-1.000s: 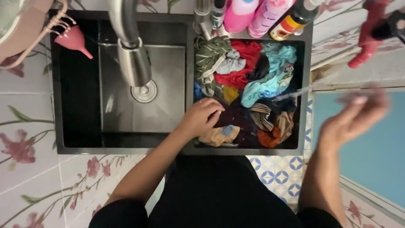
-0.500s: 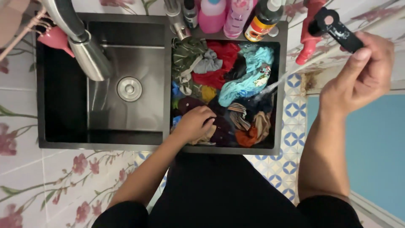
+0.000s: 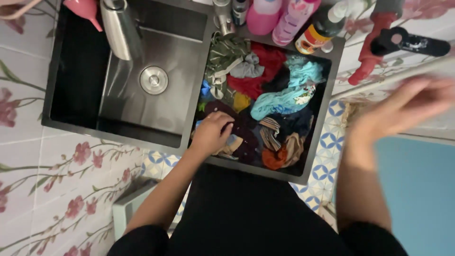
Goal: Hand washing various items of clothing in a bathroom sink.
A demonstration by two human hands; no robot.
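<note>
- Head view looks down on a floral-tiled tabletop [image 3: 57,170] that carries a black double sink [image 3: 196,95].
- Its left basin [image 3: 142,85] shows a round steel drain [image 3: 153,79], with the steel faucet spout [image 3: 119,29] hanging above it.
- Its right basin is packed with a heap of wet clothes [image 3: 265,102]: a red garment [image 3: 265,66] near the back, a turquoise one [image 3: 294,92] just beside it, a green patterned piece [image 3: 226,54] at the back left, and an orange scrap [image 3: 275,159] near the front rim.
- At the back rim stand a pink bottle [image 3: 264,14], a lilac bottle [image 3: 294,21] touching it, and a dark bottle with a yellow-and-red label [image 3: 320,31].
- A red sprayer handle [image 3: 372,45] with a black lever [image 3: 410,42] sits right of the sink.
- The left hand [image 3: 212,132] rests on the clothes at the front left of the right basin, fingers curled down into a dark purple garment [image 3: 241,135].
- The right hand [image 3: 403,111] is in the air right of the sink, blurred, fingers spread and holding nothing.
</note>
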